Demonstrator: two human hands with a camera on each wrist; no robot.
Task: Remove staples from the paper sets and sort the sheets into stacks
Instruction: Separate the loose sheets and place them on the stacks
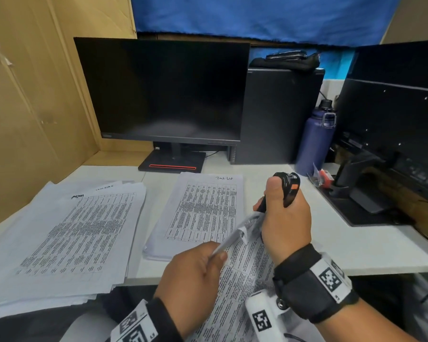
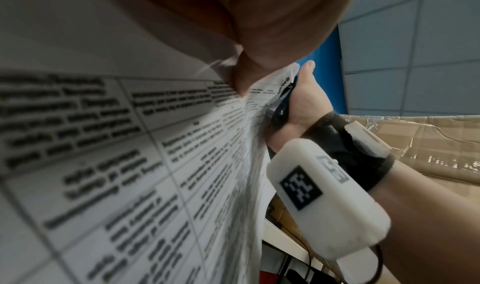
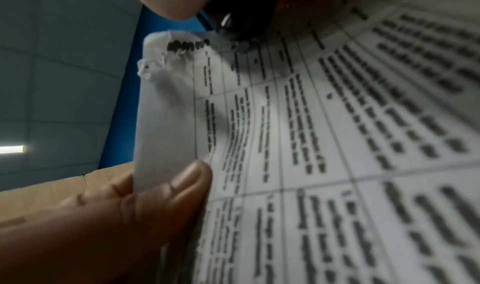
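A left hand (image 1: pixel 193 270) is pinching a printed white paper set (image 1: pixel 245 267) above the white desk (image 1: pixel 331 243) edge while the right hand (image 1: pixel 286 218) is gripping a black staple remover (image 1: pixel 288 187) at its torn corner, beside 2 sorted stacks (image 1: pixel 200 211).

White tabletop (image 1: pixel 371 245) in a desk cubicle, brown cardboard partition (image 1: pixel 35 95) at left, blue cloth (image 1: pixel 257 16) hung behind, dark monitor (image 1: pixel 163 90) on a red-striped stand, black computer tower (image 1: pixel 279 114), purple water bottle (image 1: pixel 315 139), second black monitor (image 1: pixel 393 107) at right, lit ceiling strip (image 3: pixel 13 149)
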